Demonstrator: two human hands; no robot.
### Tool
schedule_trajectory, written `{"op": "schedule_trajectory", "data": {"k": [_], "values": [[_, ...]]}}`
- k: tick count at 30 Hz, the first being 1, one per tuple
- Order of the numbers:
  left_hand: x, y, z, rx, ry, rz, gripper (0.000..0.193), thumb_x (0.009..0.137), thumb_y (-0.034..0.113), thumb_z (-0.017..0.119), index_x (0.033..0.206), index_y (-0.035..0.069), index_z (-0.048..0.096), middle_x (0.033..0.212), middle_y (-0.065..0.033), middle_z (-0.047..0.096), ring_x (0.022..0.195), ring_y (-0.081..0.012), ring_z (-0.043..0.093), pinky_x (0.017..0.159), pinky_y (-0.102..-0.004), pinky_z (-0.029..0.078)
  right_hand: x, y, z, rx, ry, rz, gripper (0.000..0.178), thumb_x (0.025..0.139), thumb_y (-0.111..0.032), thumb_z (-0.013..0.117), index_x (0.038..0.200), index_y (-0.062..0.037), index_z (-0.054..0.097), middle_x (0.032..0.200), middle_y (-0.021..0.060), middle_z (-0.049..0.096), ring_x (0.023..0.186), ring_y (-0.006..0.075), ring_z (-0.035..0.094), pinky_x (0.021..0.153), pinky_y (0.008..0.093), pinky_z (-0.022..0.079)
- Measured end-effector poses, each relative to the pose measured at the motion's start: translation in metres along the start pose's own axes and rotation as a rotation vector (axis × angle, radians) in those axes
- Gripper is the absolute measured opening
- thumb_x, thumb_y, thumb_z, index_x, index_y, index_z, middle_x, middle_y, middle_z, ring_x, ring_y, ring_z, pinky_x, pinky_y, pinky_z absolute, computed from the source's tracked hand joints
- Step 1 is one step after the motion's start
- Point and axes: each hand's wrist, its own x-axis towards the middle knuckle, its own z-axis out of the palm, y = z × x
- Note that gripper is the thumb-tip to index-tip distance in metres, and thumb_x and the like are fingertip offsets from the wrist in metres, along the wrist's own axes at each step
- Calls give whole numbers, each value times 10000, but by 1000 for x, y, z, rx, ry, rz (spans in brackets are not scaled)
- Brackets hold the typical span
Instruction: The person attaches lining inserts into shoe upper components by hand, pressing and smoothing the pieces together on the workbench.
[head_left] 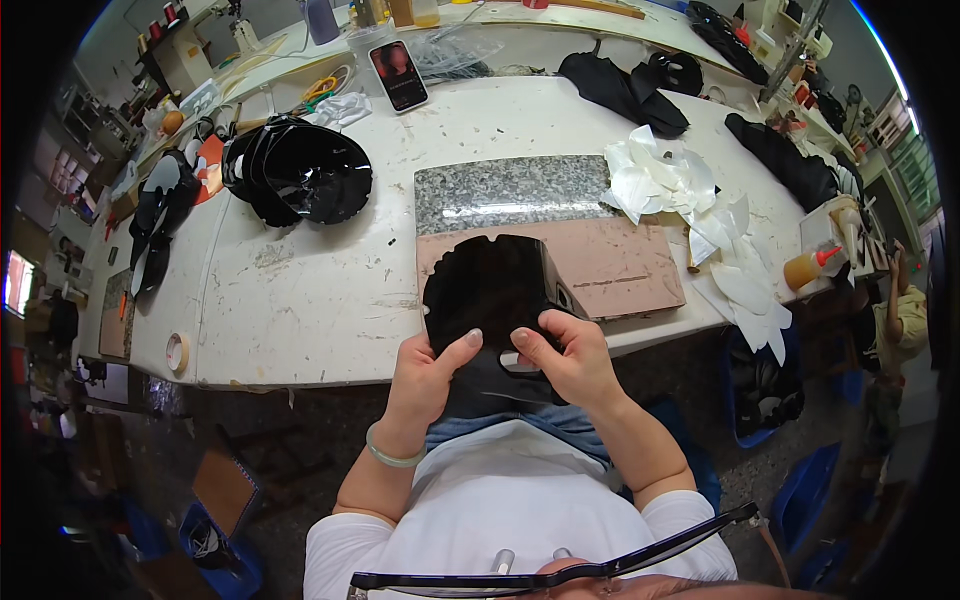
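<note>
Both my hands hold a black glossy sheet piece, which looks like patent leather, over the table's front edge. Notches run along its left and top edges, and its right side bends up. My left hand grips the lower left of it, thumb on top and fingers hidden beneath. My right hand pinches its lower right, close to an oval slot. Under the piece lies a pinkish-brown board, with a speckled grey stone slab behind it.
More curved black glossy pieces are stacked at left. Crumpled white peeled sheets spread rightward to the table edge. A phone stands at the back. A red-tipped glue bottle is at right, a tape roll at front left.
</note>
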Motion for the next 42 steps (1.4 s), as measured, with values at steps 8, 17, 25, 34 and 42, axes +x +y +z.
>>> {"op": "schedule_trajectory", "data": {"k": [8,17,25,34,42], "values": [[11,-12,5,-33,32,127,245,895,146,654,1059,-31,606,938,-11,639,801,-61,554,717,-205,464,2,-8,-17,134,-36,196,329,821,-222,748,644,-50,531,616,-40,533,568,17,500,495,180,393],[12,-10,5,-17,58,222,222,911,95,610,1085,-42,594,1013,-108,662,880,-157,644,782,-280,530,-3,-6,-11,277,-200,163,348,783,-25,736,1055,0,521,930,34,632,864,78,595,782,232,488],[12,-14,3,-243,38,142,220,916,100,602,1090,-34,592,1015,-113,662,914,-178,647,814,-297,529,-2,-9,-13,273,-251,199,438,788,24,707,1168,14,489,979,47,625,912,99,603,817,244,498],[16,-5,12,-381,88,109,269,934,131,574,1151,-24,536,1077,-128,639,922,-207,653,812,-330,555,3,-7,-19,292,-262,209,519,787,9,720,1240,21,467,1027,64,618,919,101,595,820,242,497],[21,-1,1,-509,93,143,235,945,191,556,1115,31,575,1044,-103,659,981,-207,645,819,-341,547,9,-18,-27,142,-210,63,597,788,27,692,1318,6,419,1013,82,625,914,127,606,804,268,495]]}}
